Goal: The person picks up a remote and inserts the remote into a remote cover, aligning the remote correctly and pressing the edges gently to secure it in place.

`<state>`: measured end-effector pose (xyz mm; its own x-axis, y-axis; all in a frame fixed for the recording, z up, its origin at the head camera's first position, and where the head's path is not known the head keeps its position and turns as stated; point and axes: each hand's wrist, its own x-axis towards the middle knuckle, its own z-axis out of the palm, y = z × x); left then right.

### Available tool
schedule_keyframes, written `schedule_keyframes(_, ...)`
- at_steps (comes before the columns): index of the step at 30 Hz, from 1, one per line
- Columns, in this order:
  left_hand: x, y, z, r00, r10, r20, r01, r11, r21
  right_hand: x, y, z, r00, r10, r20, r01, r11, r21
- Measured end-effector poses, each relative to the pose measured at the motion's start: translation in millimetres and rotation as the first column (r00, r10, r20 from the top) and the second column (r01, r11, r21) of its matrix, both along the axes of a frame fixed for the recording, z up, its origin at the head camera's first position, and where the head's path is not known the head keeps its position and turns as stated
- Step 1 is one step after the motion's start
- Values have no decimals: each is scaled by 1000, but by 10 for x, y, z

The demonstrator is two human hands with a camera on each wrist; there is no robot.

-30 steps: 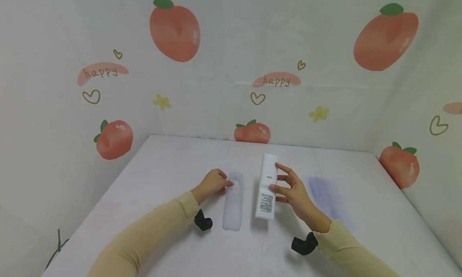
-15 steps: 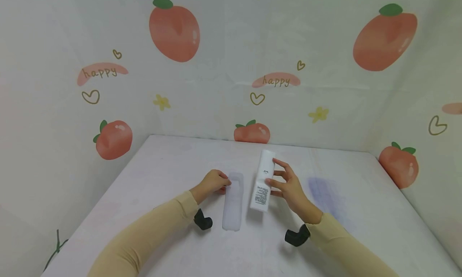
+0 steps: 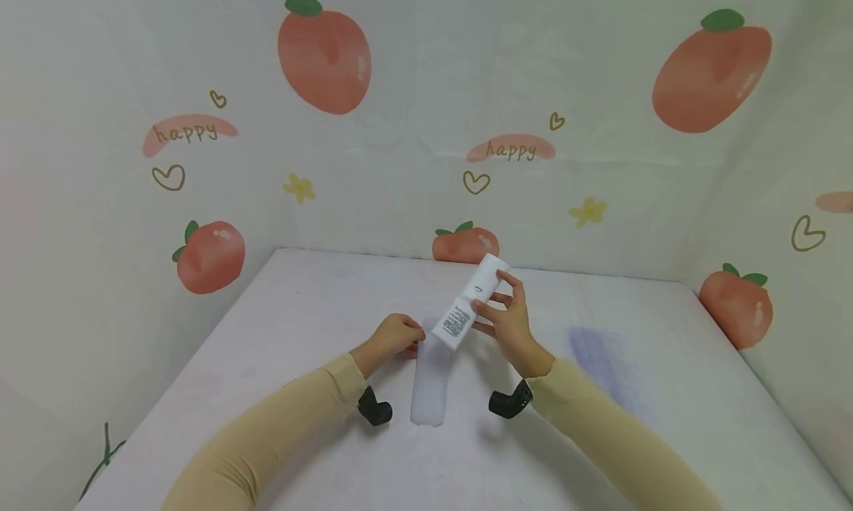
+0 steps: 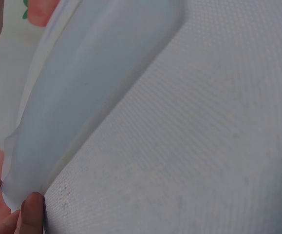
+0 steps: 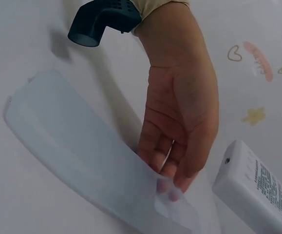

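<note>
My left hand (image 3: 391, 337) pinches the far end of a long, translucent silicone sleeve (image 3: 432, 385) that lies on the table. In the left wrist view the fingertips (image 4: 32, 214) press at the end of that sleeve (image 4: 77, 92). My right hand (image 3: 513, 326) grips a white remote control (image 3: 476, 281) by its side, thumb on the labelled back. The remote is tilted, its lower end over the sleeve's far end and hiding part of it. In the right wrist view the remote's end (image 5: 243, 190) is near the left hand (image 5: 179, 107), apart from its fingers; the right hand is out of that view.
A white table (image 3: 320, 289) spreads around the hands, with a bluish smudge (image 3: 603, 363) to the right. Black camera mounts (image 3: 375, 407) sit at both wrists. A white curtain (image 3: 400, 163) printed with fruit stands behind and at the sides.
My right hand has moved left and away from me, tilting the remote so its labelled end comes over the sleeve. The left hand and the sleeve have stayed nearly still.
</note>
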<state>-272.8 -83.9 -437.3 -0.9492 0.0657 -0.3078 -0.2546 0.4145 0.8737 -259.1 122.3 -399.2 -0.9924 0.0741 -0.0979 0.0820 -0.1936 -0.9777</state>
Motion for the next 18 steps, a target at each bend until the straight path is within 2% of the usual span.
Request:
schedule_keyframes(7, 12, 6, 16, 1000, 2, 11, -2, 1000, 10, -78, -217, -121, 995, -102, -9, 101, 994, -37)
schedule_keyframes(13, 6, 8, -6, 1000, 13, 8, -13, 1000, 19, -93, -329, -215, 981, -192, -40, 187, 978, -95)
schedule_keyframes(18, 13, 13, 3, 1000, 15, 4, -15, 1000, 14, -84, -382, -294, 969, -238, -67, 228, 964, -137)
